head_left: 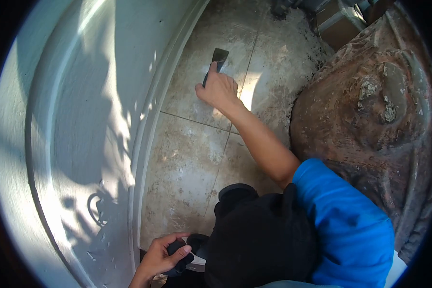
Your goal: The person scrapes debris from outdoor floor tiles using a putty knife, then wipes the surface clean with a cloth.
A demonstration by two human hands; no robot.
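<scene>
My right hand [219,90] reaches forward, closed around a putty knife [220,55], with the index finger stretched along it. The knife's flat, dark blade points away from me, over the tiled floor [187,149]. Low in the view, close to my body, my left hand [159,257] curls its fingers and thumb round a black, rounded object [177,254]. I cannot tell what kind of thing that is. Beside it, a large black shape [259,235] hides part of the floor.
A pale panelled wall [81,120] with a raised base moulding runs along the left. To the right stands a big, weathered brown pot with relief decoration [355,120], near my blue sleeve [345,221]. Dark dirt [317,53] lies around its foot; a brown box [341,26] is behind.
</scene>
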